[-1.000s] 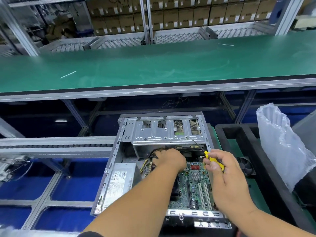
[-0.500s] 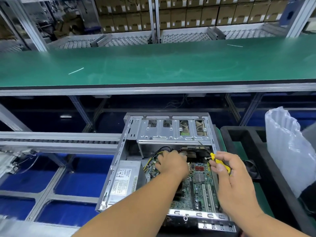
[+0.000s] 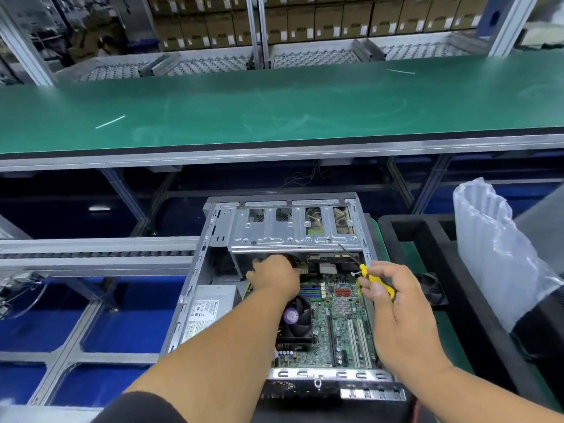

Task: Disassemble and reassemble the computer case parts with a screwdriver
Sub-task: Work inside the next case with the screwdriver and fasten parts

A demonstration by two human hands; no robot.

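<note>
Metal computer case (image 3: 195,288) lies open, side panel off, motherboard (image 3: 341,325) inside. Right hand (image 3: 393,306) pinches the yellow screwdriver (image 3: 377,283) above the board; left hand (image 3: 274,277) reaches under the drive cage (image 3: 293,230), its grip hidden. I judge most disassembly remains.

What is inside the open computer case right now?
Inside the case: a green motherboard, a black fan, a grey power supply and a metal drive cage. The left hand reaches under the cage and covers what it touches.

Green conveyor belt (image 3: 274,108), cardboard boxes (image 3: 305,22) behind.
</note>
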